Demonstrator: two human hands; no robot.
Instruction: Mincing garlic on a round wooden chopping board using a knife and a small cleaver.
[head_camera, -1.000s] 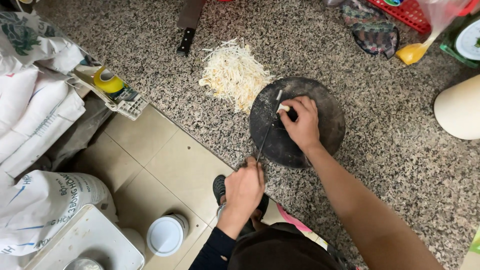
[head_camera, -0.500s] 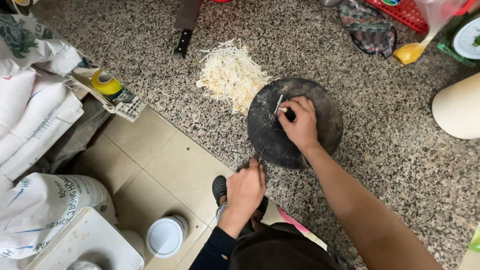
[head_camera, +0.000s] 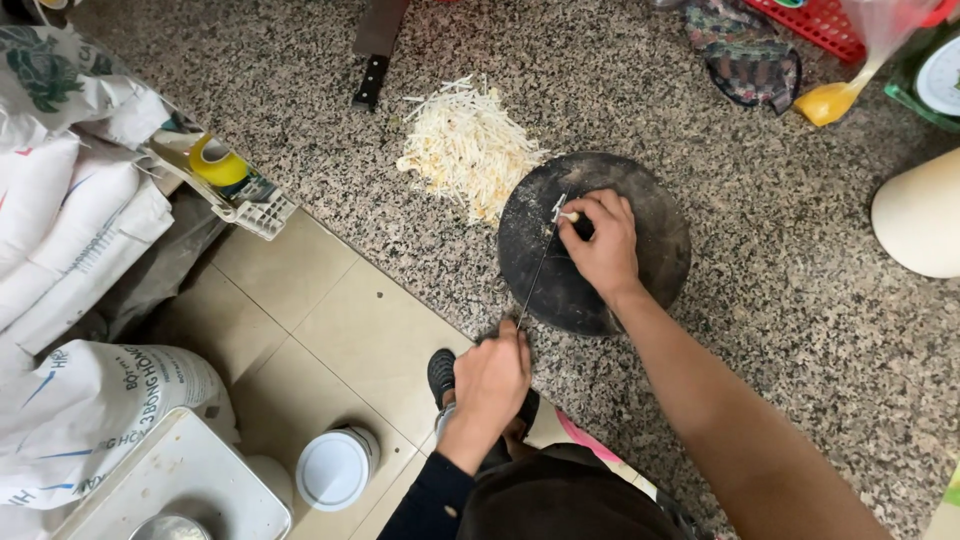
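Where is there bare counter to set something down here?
Bare granite lies right of the round cutting board, toward the cream container, and left of the shred pile below the spare knife. Crowded: the board, with both hands, and the top right corner.

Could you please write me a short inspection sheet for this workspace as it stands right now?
Surface: speckled granite counter above a tiled floor.
Job's things: round dark board; thin knife; small pale piece; pile of pale shreds.
Clutter: black-handled knife, yellow tape roll, red basket.
Grip: left hand holds the knife; right hand pins the piece.
Cables: nothing seen.
Surroundings: white sacks, white-lidded tub.
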